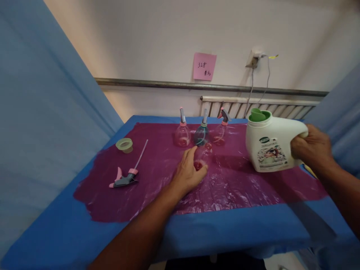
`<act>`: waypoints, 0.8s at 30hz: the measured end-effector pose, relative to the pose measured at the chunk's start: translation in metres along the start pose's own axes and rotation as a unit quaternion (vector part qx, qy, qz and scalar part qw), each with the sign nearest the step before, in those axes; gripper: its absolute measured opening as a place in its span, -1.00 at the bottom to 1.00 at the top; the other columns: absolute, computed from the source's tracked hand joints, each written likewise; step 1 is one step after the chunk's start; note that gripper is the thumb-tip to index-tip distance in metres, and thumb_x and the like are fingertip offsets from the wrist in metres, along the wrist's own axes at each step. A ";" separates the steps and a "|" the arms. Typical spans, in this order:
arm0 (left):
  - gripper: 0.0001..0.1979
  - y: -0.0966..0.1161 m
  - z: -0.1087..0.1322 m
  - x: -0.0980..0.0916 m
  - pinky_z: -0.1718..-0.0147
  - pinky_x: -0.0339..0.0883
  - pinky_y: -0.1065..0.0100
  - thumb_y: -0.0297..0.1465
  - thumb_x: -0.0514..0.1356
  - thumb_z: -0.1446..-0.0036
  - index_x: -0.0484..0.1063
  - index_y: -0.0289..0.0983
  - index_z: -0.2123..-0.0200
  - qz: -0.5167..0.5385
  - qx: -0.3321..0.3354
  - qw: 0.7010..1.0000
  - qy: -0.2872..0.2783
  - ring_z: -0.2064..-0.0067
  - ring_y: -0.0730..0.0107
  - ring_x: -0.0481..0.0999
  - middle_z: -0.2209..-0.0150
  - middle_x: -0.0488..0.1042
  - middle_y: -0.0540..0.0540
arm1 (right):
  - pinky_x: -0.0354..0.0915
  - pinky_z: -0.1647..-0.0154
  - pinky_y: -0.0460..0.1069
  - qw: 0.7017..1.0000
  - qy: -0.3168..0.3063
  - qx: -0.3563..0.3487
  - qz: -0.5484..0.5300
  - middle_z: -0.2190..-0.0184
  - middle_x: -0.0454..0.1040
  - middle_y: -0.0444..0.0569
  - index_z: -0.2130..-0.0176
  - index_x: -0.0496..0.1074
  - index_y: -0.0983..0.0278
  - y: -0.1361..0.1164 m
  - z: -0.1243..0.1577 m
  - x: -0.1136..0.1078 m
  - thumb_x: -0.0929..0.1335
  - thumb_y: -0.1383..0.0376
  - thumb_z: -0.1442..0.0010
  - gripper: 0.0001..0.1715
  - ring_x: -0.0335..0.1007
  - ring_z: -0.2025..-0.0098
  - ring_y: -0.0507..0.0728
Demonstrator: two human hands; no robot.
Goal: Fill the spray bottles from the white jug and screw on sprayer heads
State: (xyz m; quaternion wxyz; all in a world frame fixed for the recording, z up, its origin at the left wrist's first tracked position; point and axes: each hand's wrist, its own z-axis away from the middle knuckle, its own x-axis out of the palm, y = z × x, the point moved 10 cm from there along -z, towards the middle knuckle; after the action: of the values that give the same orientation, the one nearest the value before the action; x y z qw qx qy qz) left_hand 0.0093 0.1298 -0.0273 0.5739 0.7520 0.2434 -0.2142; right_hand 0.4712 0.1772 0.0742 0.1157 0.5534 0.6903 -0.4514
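Note:
My left hand (189,168) is wrapped round a clear pink bottle (203,157) whose spray head is off; some liquid shows low inside it. In my right hand (315,144) is the handle of a big white jug (271,146), raised above the table at the right. The jug has a picture label and a green spout (258,114) in its uncapped mouth. To the left lies a grey and pink spray head (125,179) with its tube pointing up and away. A pale green cap (124,145) rests farther back.
Behind my left hand stand a pink spray bottle (182,135), a teal spray bottle (202,134) and another pink spray bottle (221,135). A shiny purple sheet (157,195) covers much of the blue table (219,225). Blue curtains hang at both sides.

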 end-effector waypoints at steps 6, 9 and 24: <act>-0.18 -0.005 0.001 -0.004 -0.47 0.42 -0.24 -0.27 0.43 -0.27 0.25 -0.14 -0.52 0.019 -0.043 0.999 0.019 -0.45 -0.23 0.56 -0.48 0.48 -0.34 | 0.24 0.30 0.09 0.996 -0.061 -0.047 0.034 0.45 0.53 -0.04 0.32 0.47 0.12 -0.039 -0.002 0.001 0.31 -0.01 0.06 -0.64 0.39 0.38 0.21; -0.21 -0.005 0.001 -0.005 -0.45 0.45 -0.19 -0.28 0.43 -0.25 0.30 -0.13 -0.49 0.014 -0.030 0.999 0.026 -0.42 -0.19 0.58 -0.44 0.52 -0.30 | 0.20 0.32 0.08 0.989 -0.092 -0.089 0.070 0.47 0.55 -0.02 0.32 0.51 0.11 -0.054 0.001 0.008 0.31 -0.03 0.02 -0.63 0.41 0.39 0.23; -0.24 0.006 0.000 -0.004 -0.52 0.39 -0.15 -0.33 0.39 -0.23 0.36 -0.14 -0.48 -0.001 0.058 0.998 0.038 -0.48 -0.14 0.51 -0.45 0.50 -0.28 | 0.14 0.29 0.07 0.956 -0.109 -0.189 0.197 0.22 0.77 0.04 0.14 0.67 0.10 -0.067 -0.002 0.025 0.32 -0.07 -0.22 -0.53 0.56 0.28 0.27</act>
State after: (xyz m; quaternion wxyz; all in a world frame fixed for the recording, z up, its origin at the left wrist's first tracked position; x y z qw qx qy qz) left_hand 0.0096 0.1283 -0.0199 0.5194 0.7912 0.2536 -0.1997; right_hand 0.4044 0.1961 0.0924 0.3794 0.5938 0.6237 -0.3384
